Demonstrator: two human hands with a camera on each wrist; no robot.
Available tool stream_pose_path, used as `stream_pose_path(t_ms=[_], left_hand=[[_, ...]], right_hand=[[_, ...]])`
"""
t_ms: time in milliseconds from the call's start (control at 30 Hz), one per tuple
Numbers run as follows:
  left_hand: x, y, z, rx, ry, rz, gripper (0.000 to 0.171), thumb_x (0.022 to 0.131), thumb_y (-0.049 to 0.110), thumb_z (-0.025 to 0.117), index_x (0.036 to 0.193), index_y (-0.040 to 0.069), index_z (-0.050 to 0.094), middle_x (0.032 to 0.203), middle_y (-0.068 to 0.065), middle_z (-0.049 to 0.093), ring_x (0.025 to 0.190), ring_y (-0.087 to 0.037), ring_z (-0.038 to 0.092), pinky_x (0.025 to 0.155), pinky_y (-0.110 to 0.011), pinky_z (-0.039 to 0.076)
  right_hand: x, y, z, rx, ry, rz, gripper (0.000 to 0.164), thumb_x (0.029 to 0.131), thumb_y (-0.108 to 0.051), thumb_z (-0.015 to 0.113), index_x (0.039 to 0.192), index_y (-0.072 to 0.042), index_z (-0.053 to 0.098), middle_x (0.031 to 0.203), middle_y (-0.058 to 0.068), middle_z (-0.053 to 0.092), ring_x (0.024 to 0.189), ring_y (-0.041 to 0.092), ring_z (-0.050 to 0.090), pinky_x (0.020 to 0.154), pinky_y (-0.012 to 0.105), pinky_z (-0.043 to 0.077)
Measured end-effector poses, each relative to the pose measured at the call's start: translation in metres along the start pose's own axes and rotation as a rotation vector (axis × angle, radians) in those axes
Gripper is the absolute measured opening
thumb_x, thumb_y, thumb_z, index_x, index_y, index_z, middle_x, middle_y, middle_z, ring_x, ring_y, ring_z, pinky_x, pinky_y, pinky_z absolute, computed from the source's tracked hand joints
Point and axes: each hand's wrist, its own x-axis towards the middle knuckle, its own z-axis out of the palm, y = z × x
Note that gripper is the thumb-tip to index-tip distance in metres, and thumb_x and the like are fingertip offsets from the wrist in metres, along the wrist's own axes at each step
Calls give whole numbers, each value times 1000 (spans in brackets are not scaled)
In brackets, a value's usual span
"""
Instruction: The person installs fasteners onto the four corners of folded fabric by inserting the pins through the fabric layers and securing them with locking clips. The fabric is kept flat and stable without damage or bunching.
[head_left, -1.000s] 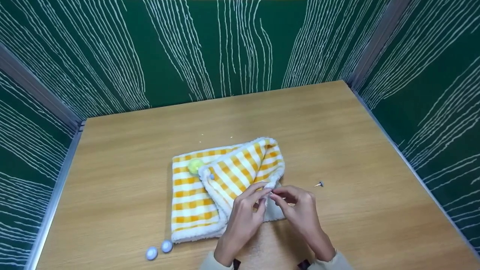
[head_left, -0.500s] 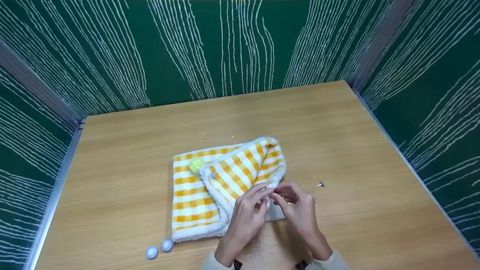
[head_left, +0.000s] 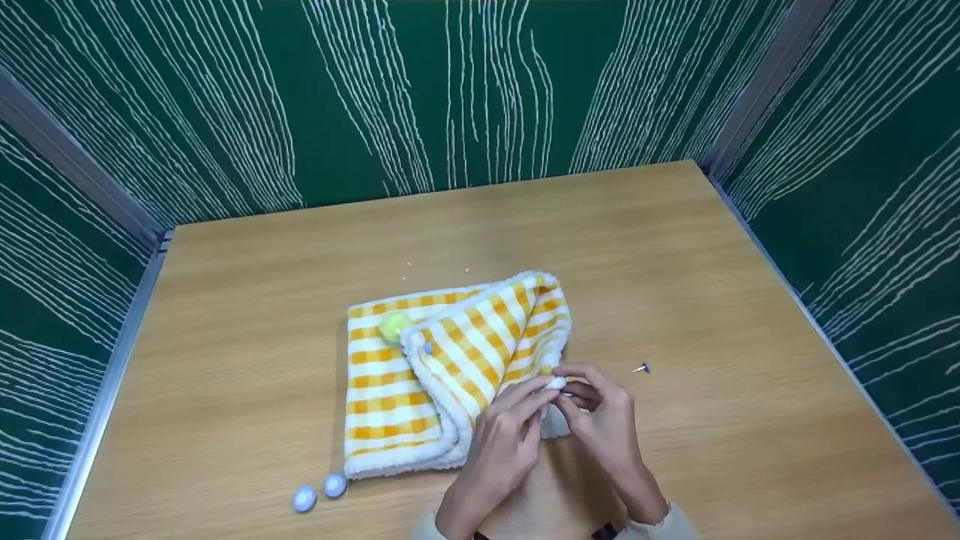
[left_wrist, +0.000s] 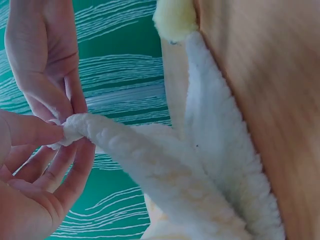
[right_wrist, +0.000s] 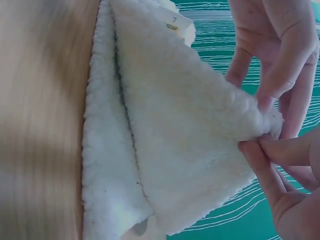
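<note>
A yellow-and-white checked blanket [head_left: 390, 382] with white fleecy backing lies folded on the table, one flap turned over it. My left hand [head_left: 504, 435] pinches the raised fleecy corner at its near right side. Close against it, my right hand [head_left: 602, 409] pinches the same corner, fingertips meeting the left ones. In both wrist views the fleece edge [left_wrist: 135, 150] rises off the table into the fingers. Whether something small sits inside the pinched corner is hidden. A pale blue button-like piece [head_left: 428, 349] is on the turned flap, beside a fluffy yellow-green pompom [head_left: 394, 327].
Two round pale blue caps [head_left: 304, 499] lie at the blanket's near left corner. Right of the hands lies a small tack-like pin [head_left: 642, 367]. Tiny white bits are scattered behind the blanket. Green panels with white lines [head_left: 495, 90] wall the wooden table [head_left: 735, 300].
The left hand has shifted slightly right, and the right fingers have re-gripped around the corner, where a rounded white bit of fleece now shows between the hands. The flap is nearly unchanged.
</note>
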Motion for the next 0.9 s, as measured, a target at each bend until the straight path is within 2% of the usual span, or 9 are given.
stream_pose_path(t_ms=[200,267,467,633,900], left_hand=[[-5,1,1,3,-3,14,32,82,-9,57,110,1,69,122,-3,62,110,-15,58,90,-21,47],[-7,1,-1,8,-9,19,33,81,-10,58,109,1,70,122,-3,62,109,-14,58,89,-20,47],[-11,2,-3,22,-13,26,34,80,-8,60,109,5,71,126,-3,60,103,-11,60,83,-17,48],[-14,4,-4,-2,-25,18,37,80,-8,61,112,9,70,130,-2,58,112,-13,57,88,-21,48],[-20,3,-8,-29,-2,6,37,79,-8,62,110,10,71,129,-3,58,114,-16,56,90,-22,47]], right_hand=[[-2,6,1,77,-7,-85,28,73,20,69,98,7,68,90,19,67,81,20,68,67,25,55],[-2,7,2,98,-14,-86,28,73,20,68,98,8,68,89,19,67,83,18,68,68,25,55],[-4,6,1,116,-17,-36,30,71,22,68,98,10,67,92,22,66,86,16,67,68,25,55],[-7,3,-2,110,-3,26,31,71,23,67,98,7,68,93,19,66,85,15,67,69,26,55],[-9,0,-4,97,27,91,27,72,22,65,94,6,68,90,18,67,82,15,67,67,25,56]])
